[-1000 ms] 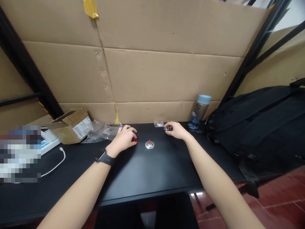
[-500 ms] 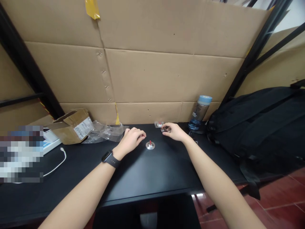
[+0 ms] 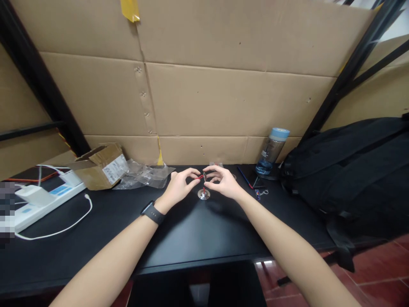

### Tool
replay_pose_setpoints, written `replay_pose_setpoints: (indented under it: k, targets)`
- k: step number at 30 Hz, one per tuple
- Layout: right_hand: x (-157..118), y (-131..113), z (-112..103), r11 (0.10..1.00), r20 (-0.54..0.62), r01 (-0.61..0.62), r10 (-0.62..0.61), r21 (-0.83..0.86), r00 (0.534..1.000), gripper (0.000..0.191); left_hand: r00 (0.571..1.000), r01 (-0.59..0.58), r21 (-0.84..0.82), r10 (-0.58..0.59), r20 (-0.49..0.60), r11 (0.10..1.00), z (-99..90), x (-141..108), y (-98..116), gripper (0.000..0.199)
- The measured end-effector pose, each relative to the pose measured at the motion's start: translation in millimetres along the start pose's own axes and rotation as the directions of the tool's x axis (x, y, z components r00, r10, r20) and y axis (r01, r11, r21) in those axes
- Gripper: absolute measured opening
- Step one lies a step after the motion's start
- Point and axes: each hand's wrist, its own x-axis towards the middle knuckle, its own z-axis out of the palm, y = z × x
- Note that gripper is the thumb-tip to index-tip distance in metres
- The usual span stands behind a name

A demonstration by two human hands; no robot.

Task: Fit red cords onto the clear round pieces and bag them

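Observation:
Above the black table, between both hands, is a small metal spinning top (image 3: 205, 175), its disc turned edge-on and its red stem pointing left. My left hand (image 3: 180, 187) is closed, thumb and fingertips pinching at the red stem. My right hand (image 3: 223, 182) is closed on the disc's side, fingers curled around its edge. Just below them a second metal top (image 3: 203, 195) with a red stem rests upright on the table. Behind my right fingers lies a clear plastic wrapper (image 3: 216, 164), mostly hidden.
An opened cardboard box (image 3: 99, 168) and crumpled plastic (image 3: 147, 175) lie at left, near a white power strip (image 3: 47, 202) with a cable. To the right stand a blue-capped bottle (image 3: 271, 151) and a black backpack (image 3: 348, 175); a keychain (image 3: 258, 194) lies before the bottle. Cardboard (image 3: 223, 102) lines the back.
My right hand has moved left, bringing a top from beside the wrapper to my left hand. My left fingers now meet its red stem. The view has shifted slightly.

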Motion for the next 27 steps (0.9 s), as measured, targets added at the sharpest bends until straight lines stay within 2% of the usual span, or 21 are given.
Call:
replay_pose_setpoints:
  k: [8, 12, 23, 27]
  targets:
    - [-2, -1, 9, 0.995, -0.061, 0.093, -0.094, -0.026, 0.994, 0.047, 0.999, 0.027, 0.085, -0.023, -0.042, 0.996, 1.8, 0, 6, 0.015]
    - [-3, -4, 10, 0.992, -0.053, 0.113, -0.116, -0.054, 0.992, 0.049, 1.000, 0.023, 0.140, -0.020, -0.021, 0.990, 4.0, 0, 6, 0.016]
    - [-4, -8, 13, 0.986, -0.070, 0.147, -0.153, -0.073, 0.986, 0.046, 0.996, -0.082, 0.260, 0.069, 0.059, 0.962, 6.3, -1, 6, 0.027]
    - [-4, -7, 14, 0.988, -0.078, 0.135, -0.141, -0.074, 0.987, 0.047, 0.995, -0.097, 0.286, 0.089, 0.039, 0.953, 6.5, -2, 8, 0.027]
